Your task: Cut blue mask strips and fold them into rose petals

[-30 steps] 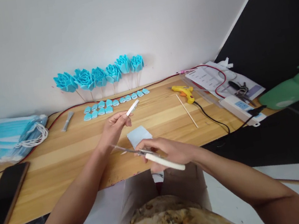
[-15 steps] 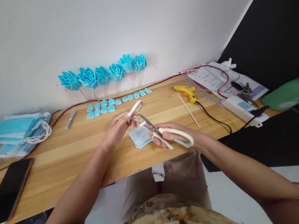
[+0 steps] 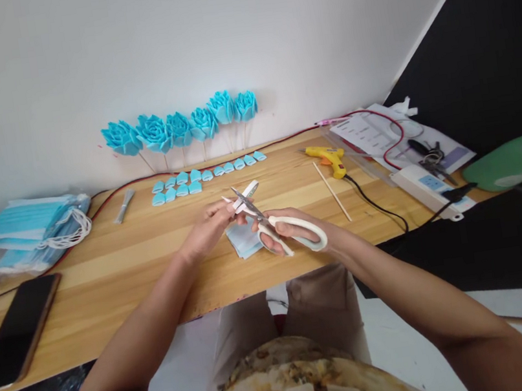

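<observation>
— Colours here?
— White-handled scissors (image 3: pixel 275 223), white strip (image 3: pixel 250 188), pale blue sheet (image 3: pixel 243 242), turquoise roses (image 3: pixel 177 128) far back, yellow glue gun (image 3: pixel 331 159) right.
— The surface (image 3: pixel 128 261)?
— Light wood grain; black phone (image 3: pixel 16 330) near left.

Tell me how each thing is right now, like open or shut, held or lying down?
white strip: pinched in left hand.
scissors: held in right hand, blades slightly open at the white strip.
phone: lying flat, screen dark.
glue gun: lying down, cord attached.
blue roses: upright on sticks.
</observation>
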Tool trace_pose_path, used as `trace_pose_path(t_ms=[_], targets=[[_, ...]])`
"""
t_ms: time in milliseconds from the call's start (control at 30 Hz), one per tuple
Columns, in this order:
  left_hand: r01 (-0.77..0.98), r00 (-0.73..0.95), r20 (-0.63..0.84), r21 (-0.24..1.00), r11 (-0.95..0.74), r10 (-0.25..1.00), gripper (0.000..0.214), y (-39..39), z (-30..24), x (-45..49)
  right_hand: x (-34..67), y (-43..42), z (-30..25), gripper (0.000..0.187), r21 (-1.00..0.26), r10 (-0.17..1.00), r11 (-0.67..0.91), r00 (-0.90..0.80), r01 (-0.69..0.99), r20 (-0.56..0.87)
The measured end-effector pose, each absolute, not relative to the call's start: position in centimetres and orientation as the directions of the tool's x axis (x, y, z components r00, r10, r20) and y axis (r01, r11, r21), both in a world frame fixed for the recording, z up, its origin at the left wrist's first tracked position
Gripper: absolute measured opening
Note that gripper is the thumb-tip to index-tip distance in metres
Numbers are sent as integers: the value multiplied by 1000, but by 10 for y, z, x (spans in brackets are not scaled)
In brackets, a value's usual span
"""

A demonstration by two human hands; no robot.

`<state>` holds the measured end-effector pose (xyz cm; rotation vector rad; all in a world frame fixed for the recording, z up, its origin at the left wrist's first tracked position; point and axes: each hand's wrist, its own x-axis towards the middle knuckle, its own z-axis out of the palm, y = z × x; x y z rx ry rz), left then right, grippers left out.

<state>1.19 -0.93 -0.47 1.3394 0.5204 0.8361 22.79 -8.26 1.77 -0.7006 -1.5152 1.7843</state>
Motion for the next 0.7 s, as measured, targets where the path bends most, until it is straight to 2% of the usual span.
trace_pose_path(t_ms=[133, 333, 567, 700], targets=[[-212, 613, 149, 977, -21, 775, 37, -10, -2, 11, 227, -85, 14, 54, -972, 790, -89, -610, -218, 64], [-151, 597, 115, 988, -30, 794, 39, -12, 0, 11, 223, -90, 11, 53, -932, 816, -198, -578, -304, 15], [-276, 687, 183, 961, 19, 703, 34, -12, 7, 11, 224, -90, 9, 54, -899, 820, -261, -573, -351, -14], [-232, 660, 137, 972, 27, 739, 30, -14, 9, 11, 225, -90, 10, 55, -905, 825, -259, -564, -338, -26]])
